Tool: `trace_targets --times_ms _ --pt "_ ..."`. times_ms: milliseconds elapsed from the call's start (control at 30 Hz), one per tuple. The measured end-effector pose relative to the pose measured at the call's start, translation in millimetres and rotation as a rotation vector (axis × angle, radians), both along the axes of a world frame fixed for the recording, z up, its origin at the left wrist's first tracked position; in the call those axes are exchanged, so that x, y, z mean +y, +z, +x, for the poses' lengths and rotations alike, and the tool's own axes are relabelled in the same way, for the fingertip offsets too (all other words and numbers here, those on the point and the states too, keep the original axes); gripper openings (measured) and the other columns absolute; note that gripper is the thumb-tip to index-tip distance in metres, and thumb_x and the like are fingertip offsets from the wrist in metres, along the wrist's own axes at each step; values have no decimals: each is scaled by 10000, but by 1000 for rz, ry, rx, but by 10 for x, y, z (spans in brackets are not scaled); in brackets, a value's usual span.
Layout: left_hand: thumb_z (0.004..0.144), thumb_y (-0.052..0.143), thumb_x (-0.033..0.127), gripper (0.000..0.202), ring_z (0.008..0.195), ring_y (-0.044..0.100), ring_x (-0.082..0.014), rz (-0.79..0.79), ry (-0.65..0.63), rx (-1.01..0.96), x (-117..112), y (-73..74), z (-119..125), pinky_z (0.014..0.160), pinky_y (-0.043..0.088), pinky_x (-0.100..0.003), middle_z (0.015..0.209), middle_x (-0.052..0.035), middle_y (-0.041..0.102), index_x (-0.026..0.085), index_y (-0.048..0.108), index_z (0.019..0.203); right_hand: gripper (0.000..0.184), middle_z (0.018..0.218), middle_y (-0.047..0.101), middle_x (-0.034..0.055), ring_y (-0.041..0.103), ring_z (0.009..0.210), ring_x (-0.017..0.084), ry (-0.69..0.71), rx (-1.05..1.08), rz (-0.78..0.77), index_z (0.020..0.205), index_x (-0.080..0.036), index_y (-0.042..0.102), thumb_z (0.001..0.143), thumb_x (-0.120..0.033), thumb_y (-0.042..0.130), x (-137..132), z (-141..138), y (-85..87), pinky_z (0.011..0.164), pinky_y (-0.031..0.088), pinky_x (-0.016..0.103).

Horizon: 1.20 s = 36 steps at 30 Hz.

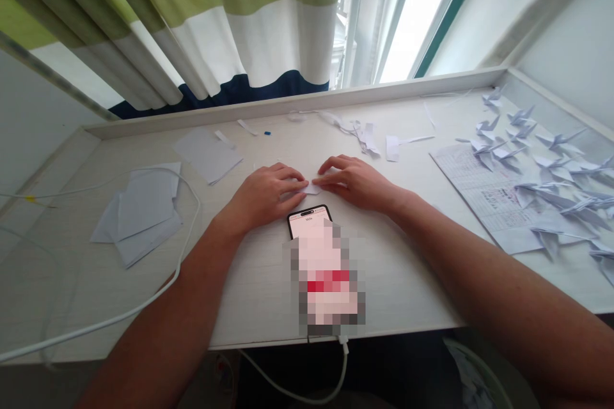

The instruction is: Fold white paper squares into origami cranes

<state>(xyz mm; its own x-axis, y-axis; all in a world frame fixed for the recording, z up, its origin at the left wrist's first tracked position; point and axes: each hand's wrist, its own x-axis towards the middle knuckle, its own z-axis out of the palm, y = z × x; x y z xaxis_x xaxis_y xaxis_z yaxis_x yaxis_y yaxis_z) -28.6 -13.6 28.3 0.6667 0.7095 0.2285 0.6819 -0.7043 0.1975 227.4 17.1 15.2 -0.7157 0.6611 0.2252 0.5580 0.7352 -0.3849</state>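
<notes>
Left hand (268, 195) and right hand (355, 182), fingers closed on small folded white paper (313, 188), above smartphone (309, 220); printed sheet (472, 195) illegible; pale woodgrain tabletop (259, 294); striped curtain (268, 45).

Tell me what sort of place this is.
Probably a study or bedroom at home: a desk sits under a window with striped curtains, and folded paper cranes lie spread across it near a phone.
</notes>
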Motion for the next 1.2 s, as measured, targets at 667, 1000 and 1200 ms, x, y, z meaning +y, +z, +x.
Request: trace_targets --times_ms 667,1000,1200 --pt "984 549 332 279 1094 683 -247 11 75 68 -29 31 76 870 531 -387 1176 -41 762 279 799 1097 284 1218 713 67 623 1034 247 -2 -111 49 1199 -336 785 1051 -290 548 -39 -19 64 863 466 375" --pt "972 576 384 277 1147 663 -254 -2 110 94 -64 57 66 884 504 -404 1216 -29 746 304 791 1126 220 1239 746 66 700 1051 235 -62 44 -55 1131 -277 813 1012 -289 628 -25 9 -19 920 517 382" --pt "1002 548 391 281 1141 665 -248 40 112 124 -75 45 80 849 487 -400 1215 -30 753 305 787 1119 193 1239 742 71 712 1017 234 -69 58 -75 1070 -262 826 996 -304 652 17 19 -25 925 528 400"
